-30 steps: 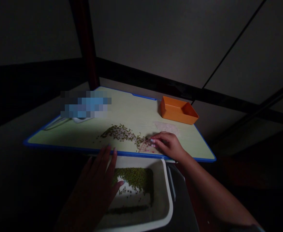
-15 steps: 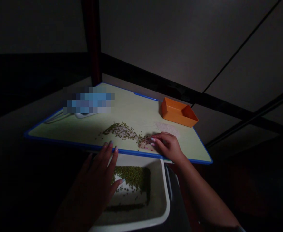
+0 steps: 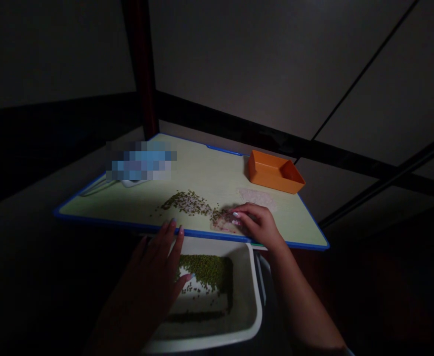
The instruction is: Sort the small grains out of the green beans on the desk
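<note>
In the head view my left hand [image 3: 155, 272] has its fingers stretched out, fingertips at the board's front edge and thumb over the white tub [image 3: 256, 296]. Inside that tub lie many small green beans [image 3: 209, 269], like mung beans. My right hand [image 3: 259, 222] has thumb and fingers drawn together over a patch of beans and pale bits near the front of the table top [image 3: 202, 168]. Whatever its fingertips pinch is too small to make out. To their left spreads a mixed pile of green beans and pale grains [image 3: 188, 201]. Behind my right hand is a patch of pale pinkish grains [image 3: 257, 196].
An orange open box [image 3: 276, 173] stands at the back right of the pale, blue-edged table top. A blurred-out blue and white item [image 3: 143, 163] is at the back left, with a cable [image 3: 98, 187] beside it. A wall with dark strips rises behind.
The view has shifted slightly. My right hand stays at the small patch, its fingers moved only a little; fewer beans seem to lie right there. My left hand rests as before.
</note>
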The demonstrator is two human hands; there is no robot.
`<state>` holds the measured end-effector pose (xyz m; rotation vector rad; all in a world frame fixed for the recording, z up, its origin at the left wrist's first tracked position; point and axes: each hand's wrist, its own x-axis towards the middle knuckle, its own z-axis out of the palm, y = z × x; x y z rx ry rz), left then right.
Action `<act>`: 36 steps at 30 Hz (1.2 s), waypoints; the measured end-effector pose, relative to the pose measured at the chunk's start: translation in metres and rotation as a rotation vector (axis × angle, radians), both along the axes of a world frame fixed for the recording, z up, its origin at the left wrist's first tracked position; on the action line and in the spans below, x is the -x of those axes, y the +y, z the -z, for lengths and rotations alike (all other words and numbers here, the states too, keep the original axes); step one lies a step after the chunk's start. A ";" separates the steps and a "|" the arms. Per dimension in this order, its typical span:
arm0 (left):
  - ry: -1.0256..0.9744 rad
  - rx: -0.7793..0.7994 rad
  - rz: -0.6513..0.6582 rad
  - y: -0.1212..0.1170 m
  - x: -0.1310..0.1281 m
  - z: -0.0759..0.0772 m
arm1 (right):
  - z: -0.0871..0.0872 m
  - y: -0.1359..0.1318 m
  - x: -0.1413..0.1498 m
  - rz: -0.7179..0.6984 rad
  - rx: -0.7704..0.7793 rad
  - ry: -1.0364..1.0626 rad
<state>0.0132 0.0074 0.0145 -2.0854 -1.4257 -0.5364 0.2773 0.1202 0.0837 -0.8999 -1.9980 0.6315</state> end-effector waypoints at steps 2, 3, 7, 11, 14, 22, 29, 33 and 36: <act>0.001 0.001 -0.012 0.000 0.000 0.001 | -0.003 -0.002 -0.001 0.068 0.026 0.049; 0.003 0.002 -0.019 0.000 0.001 0.002 | -0.006 -0.003 -0.002 0.100 0.042 0.057; 0.036 0.018 -0.022 0.000 0.003 0.003 | -0.019 -0.007 -0.005 0.181 0.120 -0.023; 0.073 0.040 -0.019 0.000 0.008 0.002 | -0.022 -0.015 -0.002 0.229 0.128 -0.134; 0.095 0.063 -0.008 0.001 0.011 0.002 | -0.019 -0.021 0.004 0.216 0.126 -0.159; 0.050 0.163 -0.018 0.000 0.014 0.002 | -0.012 -0.025 0.010 0.236 0.052 -0.215; 0.020 0.188 -0.018 -0.001 0.015 0.003 | -0.009 -0.025 0.007 0.299 0.011 -0.248; 0.028 0.170 -0.010 -0.002 0.015 0.003 | -0.009 -0.027 0.005 0.291 0.061 -0.187; 0.025 0.162 -0.004 -0.003 0.014 0.002 | -0.010 -0.028 0.007 0.236 0.084 -0.150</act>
